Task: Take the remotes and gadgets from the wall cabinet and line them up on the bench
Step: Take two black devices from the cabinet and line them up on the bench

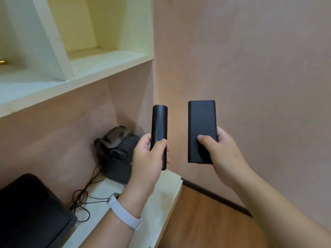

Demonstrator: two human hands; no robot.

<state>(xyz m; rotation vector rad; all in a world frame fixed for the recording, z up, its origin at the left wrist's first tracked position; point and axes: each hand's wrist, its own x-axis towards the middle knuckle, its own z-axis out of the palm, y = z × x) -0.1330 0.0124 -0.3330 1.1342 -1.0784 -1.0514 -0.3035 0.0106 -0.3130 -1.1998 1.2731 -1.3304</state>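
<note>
The left hand grasps a slim black plastic remote upright, thumb across its back. Just beside it, the right hand grasps a flat black rectangular power bank. Both hover above the white bench, below the cream wall cabinet.

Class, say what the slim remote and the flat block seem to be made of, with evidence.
Slim remote: probably matte black plastic; dull even sheen, moulded rounded end. Flat black block, perhaps a power bank: likely matte plastic or coated metal; smooth plain face, crisp edges.
</note>
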